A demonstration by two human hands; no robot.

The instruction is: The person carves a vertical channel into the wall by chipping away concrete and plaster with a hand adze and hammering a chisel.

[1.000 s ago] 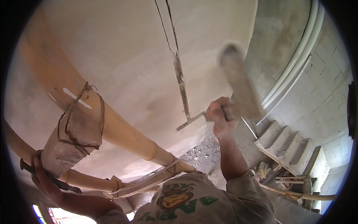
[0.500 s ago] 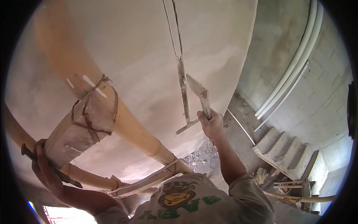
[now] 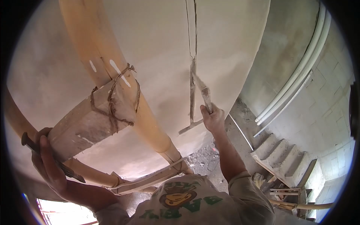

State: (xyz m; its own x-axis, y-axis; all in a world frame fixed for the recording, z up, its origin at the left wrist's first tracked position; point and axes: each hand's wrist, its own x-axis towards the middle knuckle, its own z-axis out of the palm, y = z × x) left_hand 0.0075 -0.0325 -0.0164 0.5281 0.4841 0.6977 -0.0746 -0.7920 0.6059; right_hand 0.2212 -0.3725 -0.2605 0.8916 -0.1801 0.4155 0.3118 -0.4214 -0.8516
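Head camera, bladed tool (image 3: 206, 93) beyond clenched right hand (image 3: 214, 118), chisel (image 3: 69, 173) across curled left hand (image 3: 50, 163)

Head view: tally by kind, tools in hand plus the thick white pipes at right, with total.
Trowel-like tool, in right hand: 1
Chisel-like tool, in left hand: 1
Thick white pipes: 2
Total: 4
Exact tool types hard to confirm from this view.

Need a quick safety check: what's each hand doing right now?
Left hand: closed around a chisel.
Right hand: closed around a dusty tool, exact type unclear.
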